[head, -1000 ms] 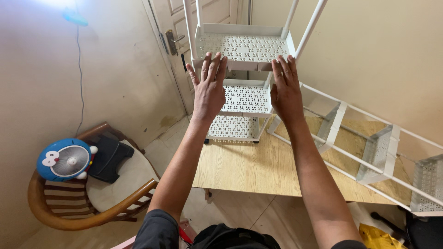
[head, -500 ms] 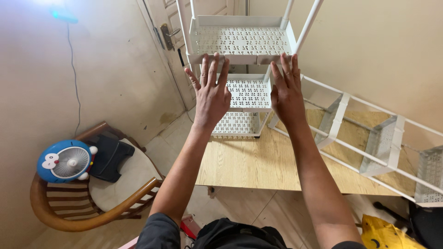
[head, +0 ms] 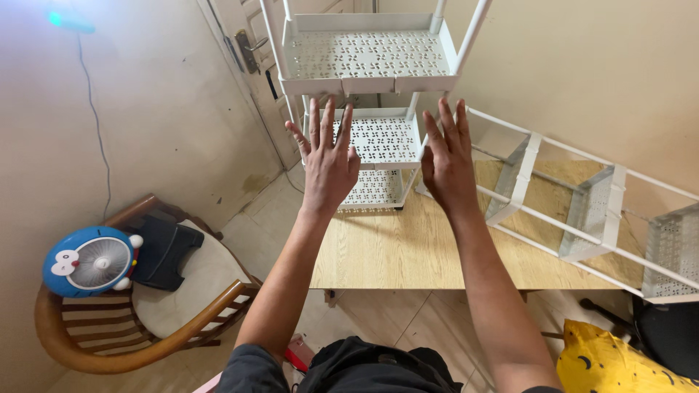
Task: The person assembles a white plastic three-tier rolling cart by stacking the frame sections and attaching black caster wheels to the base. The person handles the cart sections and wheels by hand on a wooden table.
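Note:
Both my arms are stretched out in front of me over a wooden table (head: pixel 408 247). My left hand (head: pixel 329 161) is held up flat, fingers spread, palm away from me, holding nothing. Beside it my right hand (head: pixel 445 159) is raised the same way, fingers apart and empty. Behind the hands a white perforated three-tier metal rack (head: pixel 368 58) stands upright on the table's far end. A second white tiered rack (head: pixel 582 211) lies on its side along the table's right part.
A wooden armchair (head: pixel 138 320) at lower left carries a cushion, a black object (head: pixel 164 251) and a blue cartoon-cat fan (head: pixel 89 260). A closed door (head: pixel 251 73) stands behind the upright rack. A yellow bag (head: pixel 626 364) sits at bottom right on the tiled floor.
The view has shifted slightly lower and closer; both hands stay raised and spread in front of the upright rack, with little movement of their own.

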